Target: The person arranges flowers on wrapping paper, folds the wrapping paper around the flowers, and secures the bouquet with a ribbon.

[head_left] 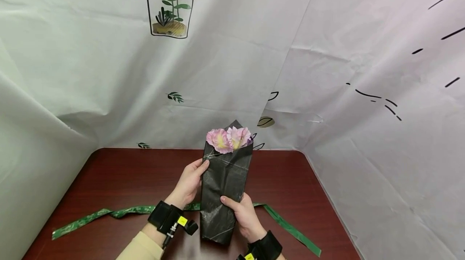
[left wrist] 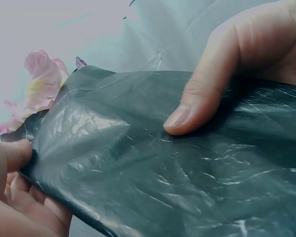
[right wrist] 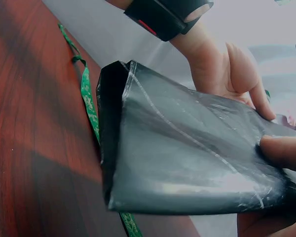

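Observation:
Both hands hold a bouquet wrapped in creased black paper (head_left: 227, 179), raised above the table and leaning slightly right at its top. Pink flowers (head_left: 229, 139) with yellow centres show at the wrapper's upper opening. My left hand (head_left: 189, 181) grips the wrapper's upper left edge, thumb in front and fingers behind. Lower down, my right hand (head_left: 247, 215) grips the right edge, its thumb lying across the front. In the right wrist view, the wrapper's bottom end (right wrist: 113, 138) gapes open as a dark fold. The stems are hidden inside the paper.
A green ribbon (head_left: 87, 223) stretches across the dark red wooden table (head_left: 145, 183), passing behind the wrapper and out to the right. White printed cloth (head_left: 225, 70) hangs behind the table and along its sides.

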### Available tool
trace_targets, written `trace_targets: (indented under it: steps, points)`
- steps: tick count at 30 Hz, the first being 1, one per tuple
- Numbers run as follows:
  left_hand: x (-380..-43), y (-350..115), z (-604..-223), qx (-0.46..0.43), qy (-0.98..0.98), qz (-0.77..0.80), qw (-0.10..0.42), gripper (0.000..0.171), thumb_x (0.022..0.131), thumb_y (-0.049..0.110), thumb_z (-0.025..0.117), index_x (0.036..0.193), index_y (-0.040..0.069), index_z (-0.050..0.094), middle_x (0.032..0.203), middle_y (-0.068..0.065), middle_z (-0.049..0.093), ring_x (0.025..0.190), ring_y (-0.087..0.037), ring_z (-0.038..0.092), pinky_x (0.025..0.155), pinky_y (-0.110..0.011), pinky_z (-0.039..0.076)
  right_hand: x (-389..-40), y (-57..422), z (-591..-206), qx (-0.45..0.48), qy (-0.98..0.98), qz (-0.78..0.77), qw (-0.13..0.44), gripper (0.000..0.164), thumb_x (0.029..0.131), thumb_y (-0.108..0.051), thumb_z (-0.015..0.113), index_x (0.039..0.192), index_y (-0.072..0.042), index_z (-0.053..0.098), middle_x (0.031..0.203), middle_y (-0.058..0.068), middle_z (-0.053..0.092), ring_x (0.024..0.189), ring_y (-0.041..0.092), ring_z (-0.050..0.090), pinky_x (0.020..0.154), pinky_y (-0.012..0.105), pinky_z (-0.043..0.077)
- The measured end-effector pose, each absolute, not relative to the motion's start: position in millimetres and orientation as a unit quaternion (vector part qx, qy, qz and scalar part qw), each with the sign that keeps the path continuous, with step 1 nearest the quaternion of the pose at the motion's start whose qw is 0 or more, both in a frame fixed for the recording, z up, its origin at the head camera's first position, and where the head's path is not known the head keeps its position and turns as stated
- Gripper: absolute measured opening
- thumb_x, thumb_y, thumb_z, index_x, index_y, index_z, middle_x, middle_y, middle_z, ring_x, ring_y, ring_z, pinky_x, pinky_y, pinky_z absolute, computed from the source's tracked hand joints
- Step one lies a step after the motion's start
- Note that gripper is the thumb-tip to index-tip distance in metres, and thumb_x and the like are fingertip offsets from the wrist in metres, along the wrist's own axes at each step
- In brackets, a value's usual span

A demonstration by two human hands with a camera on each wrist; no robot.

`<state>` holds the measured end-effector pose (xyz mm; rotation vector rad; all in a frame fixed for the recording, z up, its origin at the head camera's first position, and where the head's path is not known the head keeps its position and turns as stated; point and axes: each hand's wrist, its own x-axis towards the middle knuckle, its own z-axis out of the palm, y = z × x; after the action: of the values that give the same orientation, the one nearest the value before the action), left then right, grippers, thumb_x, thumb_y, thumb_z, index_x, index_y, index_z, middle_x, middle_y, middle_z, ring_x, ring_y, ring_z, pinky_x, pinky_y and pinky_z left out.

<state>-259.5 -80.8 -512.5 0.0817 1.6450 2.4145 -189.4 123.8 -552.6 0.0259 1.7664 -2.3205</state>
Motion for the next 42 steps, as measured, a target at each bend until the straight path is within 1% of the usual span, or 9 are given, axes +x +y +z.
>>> trace_targets:
  steps: [7, 16, 20, 22, 24, 27, 29, 35, 42]
  points:
    - [-247, -86, -527, 0.104, 0.566, 0.802, 0.159, 0.056, 0.121, 0.024, 0.055, 0.164, -0.009, 0.043, 0.139, -0.017, 0.075, 0.112, -0.017, 0.079, 0.095, -0.035, 0.064, -193, 124, -552, 0.022, 0.602, -0.791, 0.102, 0.051, 0.101, -0.012, 0.080, 0.146, 0.002, 0.062, 0.125, 0.005, 0.075, 0.110, 0.020, 0.075, 0.097, 0.036, 0.061]
    - [-226, -91, -547, 0.115, 0.551, 0.805, 0.186, 0.056, 0.122, 0.025, 0.050, 0.161, -0.015, 0.042, 0.130, -0.008, 0.079, 0.111, -0.013, 0.079, 0.093, -0.033, 0.065, -199, 124, -551, 0.043, 0.596, -0.795, 0.102, 0.055, 0.101, -0.016, 0.081, 0.149, 0.001, 0.059, 0.127, 0.006, 0.074, 0.112, 0.021, 0.075, 0.098, 0.037, 0.061]
    - [-217, -90, -553, 0.084, 0.560, 0.805, 0.177, 0.054, 0.121, 0.024, 0.054, 0.159, -0.014, 0.047, 0.118, 0.000, 0.080, 0.089, -0.003, 0.073, 0.078, -0.021, 0.059, -200, 123, -552, 0.044, 0.598, -0.794, 0.102, 0.055, 0.102, -0.016, 0.081, 0.149, 0.002, 0.059, 0.126, 0.006, 0.074, 0.111, 0.022, 0.075, 0.097, 0.037, 0.061]
    - [-212, -89, -557, 0.072, 0.560, 0.806, 0.176, 0.055, 0.120, 0.023, 0.056, 0.159, -0.014, 0.047, 0.118, 0.000, 0.080, 0.088, -0.002, 0.071, 0.077, -0.020, 0.057, -200, 123, -552, 0.048, 0.598, -0.793, 0.100, 0.054, 0.102, -0.016, 0.081, 0.149, 0.002, 0.060, 0.125, 0.006, 0.075, 0.110, 0.021, 0.075, 0.096, 0.037, 0.062]
    - [-207, -89, -560, 0.064, 0.556, 0.809, 0.179, 0.056, 0.119, 0.021, 0.058, 0.159, -0.015, 0.046, 0.123, -0.004, 0.079, 0.093, -0.005, 0.073, 0.080, -0.022, 0.059, -201, 123, -553, 0.054, 0.598, -0.794, 0.097, 0.055, 0.102, -0.016, 0.081, 0.149, 0.002, 0.060, 0.125, 0.006, 0.075, 0.109, 0.021, 0.075, 0.096, 0.037, 0.062]
    - [-199, -90, -566, 0.072, 0.543, 0.814, 0.194, 0.058, 0.118, 0.018, 0.058, 0.161, -0.018, 0.041, 0.137, -0.014, 0.076, 0.115, -0.014, 0.076, 0.096, -0.033, 0.063, -203, 124, -555, 0.062, 0.589, -0.801, 0.088, 0.056, 0.102, -0.016, 0.081, 0.150, 0.001, 0.059, 0.127, 0.006, 0.074, 0.110, 0.020, 0.075, 0.097, 0.036, 0.062]
    - [-192, -89, -571, 0.076, 0.543, 0.811, 0.203, 0.058, 0.117, 0.015, 0.060, 0.160, -0.018, 0.041, 0.139, -0.017, 0.075, 0.118, -0.015, 0.076, 0.098, -0.034, 0.063, -204, 125, -555, 0.062, 0.582, -0.806, 0.083, 0.057, 0.103, -0.016, 0.081, 0.152, 0.001, 0.057, 0.129, 0.006, 0.073, 0.112, 0.020, 0.075, 0.098, 0.037, 0.062]
    - [-174, -88, -582, 0.073, 0.560, 0.797, 0.214, 0.052, 0.115, 0.013, 0.064, 0.155, -0.017, 0.050, 0.133, -0.018, 0.077, 0.111, -0.014, 0.078, 0.093, -0.032, 0.063, -207, 129, -556, 0.051, 0.577, -0.811, 0.082, 0.056, 0.104, -0.016, 0.079, 0.153, 0.001, 0.056, 0.127, 0.005, 0.074, 0.110, 0.020, 0.075, 0.096, 0.037, 0.062]
    - [-162, -94, -591, 0.054, 0.556, 0.799, 0.222, 0.055, 0.114, 0.011, 0.064, 0.158, -0.018, 0.046, 0.137, -0.022, 0.075, 0.114, -0.016, 0.078, 0.093, -0.031, 0.064, -210, 124, -564, 0.057, 0.589, -0.800, 0.103, 0.054, 0.103, -0.017, 0.080, 0.149, 0.002, 0.059, 0.122, 0.005, 0.076, 0.105, 0.020, 0.077, 0.091, 0.036, 0.064]
